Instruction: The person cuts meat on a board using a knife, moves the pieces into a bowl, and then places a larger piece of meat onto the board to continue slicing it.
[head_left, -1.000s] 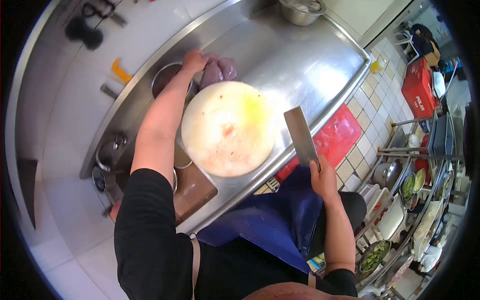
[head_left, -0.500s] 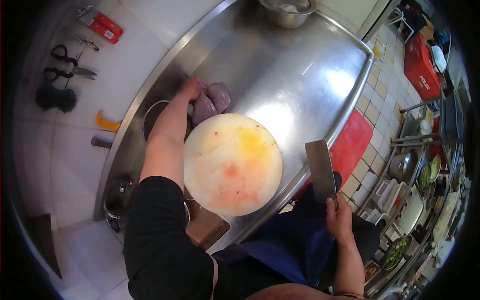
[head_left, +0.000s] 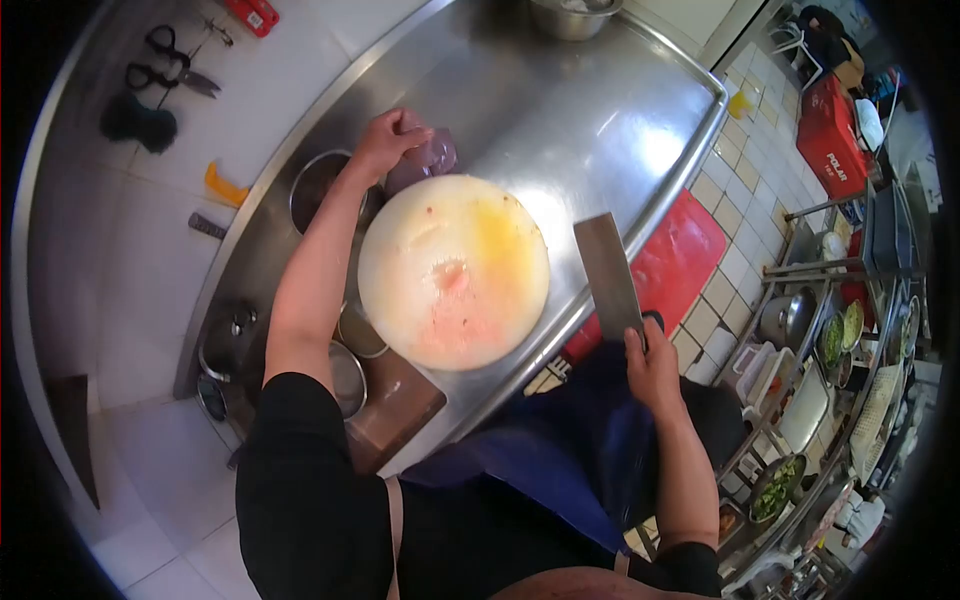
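Since the earlier frame, the left hand has moved from the outer side of the glossy purple-pink pieces of raw meat to a position over them; the whole view has also shifted. Broad and silvery, the stainless-steel worktable is bounded by a raised rim on its long sides. Its widest open room extends from the meat to the round steel bowl at the far end. Bare metal reflects light brightly toward the right-hand rim. Beyond that rim are a pale tiled floor, a metal shelf rack of pans and trays, and a bright red box. Near the table's edge, a flat red slab lies at a lower level. On the table, the thick, round, off-white cutting board bears yellow and pink stains; beside it lies a brown rectangular board. Held by the handle in the closed right hand, a broad rectangular steel cleaver stands clear of the cutting board. Meat lies at the cutting board's far edge, partly covered by the left hand, whose fingers are bent over it; how firmly they grip cannot be told.
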